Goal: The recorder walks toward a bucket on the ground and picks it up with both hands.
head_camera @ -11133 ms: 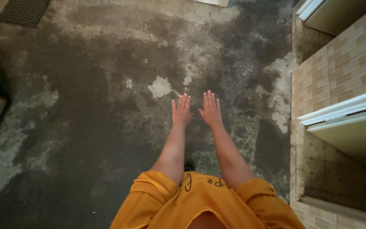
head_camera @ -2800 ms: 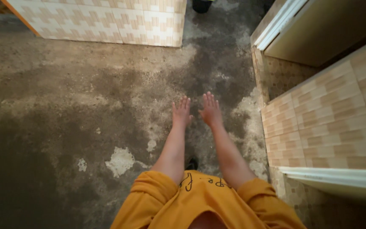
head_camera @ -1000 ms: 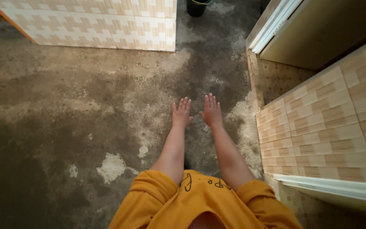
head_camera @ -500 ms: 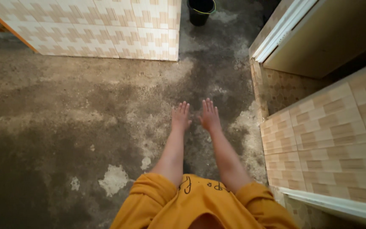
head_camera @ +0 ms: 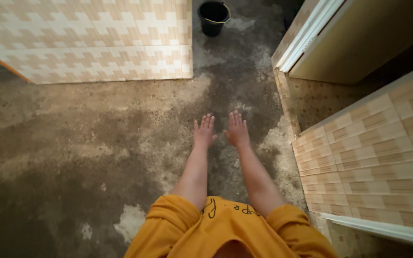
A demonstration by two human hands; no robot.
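Both hands, left [head_camera: 204, 132] & right [head_camera: 237, 131], flat, empty, over stained concrete floor [head_camera: 72, 143], black bucket [head_camera: 213, 16] ahead.

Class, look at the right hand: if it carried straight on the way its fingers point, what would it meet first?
The right hand is flat and empty, pointing ahead over the stained concrete floor. The way looks free; the black bucket is probably first, though depth is unclear.

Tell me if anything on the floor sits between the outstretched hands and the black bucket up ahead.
Nothing visible does. Beyond the left hand and right hand only stained concrete floor runs to the black bucket, between the tiled wall corner and the doorway.
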